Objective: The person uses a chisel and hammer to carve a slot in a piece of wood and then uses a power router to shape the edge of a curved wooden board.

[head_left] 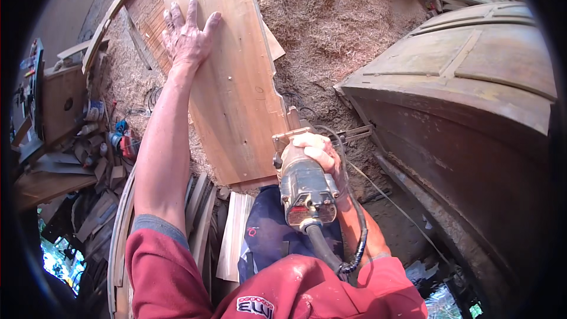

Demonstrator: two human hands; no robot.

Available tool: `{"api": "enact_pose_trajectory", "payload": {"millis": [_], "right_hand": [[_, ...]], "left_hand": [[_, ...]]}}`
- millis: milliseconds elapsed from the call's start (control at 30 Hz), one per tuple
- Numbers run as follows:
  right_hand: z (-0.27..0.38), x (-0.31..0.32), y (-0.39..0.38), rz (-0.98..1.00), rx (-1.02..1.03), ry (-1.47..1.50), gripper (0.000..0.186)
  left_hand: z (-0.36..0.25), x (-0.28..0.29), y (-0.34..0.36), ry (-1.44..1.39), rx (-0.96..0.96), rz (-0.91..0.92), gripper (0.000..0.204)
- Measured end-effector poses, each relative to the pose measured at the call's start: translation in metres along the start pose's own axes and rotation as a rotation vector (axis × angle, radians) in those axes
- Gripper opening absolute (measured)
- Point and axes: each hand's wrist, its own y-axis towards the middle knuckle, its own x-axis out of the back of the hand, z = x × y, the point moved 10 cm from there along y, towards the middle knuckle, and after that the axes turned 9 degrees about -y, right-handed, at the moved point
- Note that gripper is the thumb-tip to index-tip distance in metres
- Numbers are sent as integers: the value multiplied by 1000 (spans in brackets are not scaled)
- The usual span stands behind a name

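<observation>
My left hand (189, 41) lies flat with fingers spread on a wide wooden board (233, 97), near its far left edge. The board slants away from me and has a ragged right edge with several small holes and knots. My right hand (322, 150) wraps round the body of a corded power tool (304, 186), which looks like a trim router. Its metal base plate is up against the board's near right corner. The cutter is hidden from view. A thick black cord (322, 245) runs from the tool's back end toward me.
Wood shavings (331, 18) cover the ground beyond the board. A large panelled wooden piece (455, 94) stands at the right. Offcuts and a red-and-blue tool (125, 143) lie in clutter at the left. Wood strips (198, 207) lean near my legs, and a thin cable (401, 224) crosses at the right.
</observation>
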Motion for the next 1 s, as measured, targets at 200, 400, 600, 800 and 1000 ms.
{"api": "enact_pose_trajectory", "payload": {"millis": [200,400,600,800,1000], "right_hand": [[-21,-5,21,58,-19,-7,61],[-43,-15,49,100,-116,50,64],[-58,-26,71,134,-192,123,67],[-66,-28,94,158,-240,168,70],[-78,-36,110,171,-276,200,73]], "left_hand": [[-11,4,-2,5,-15,-28,90],[-17,4,-2,14,12,-18,89],[-11,6,-5,8,20,-36,88],[-17,7,-3,14,5,-43,89],[-15,5,-6,1,4,-43,88]]}}
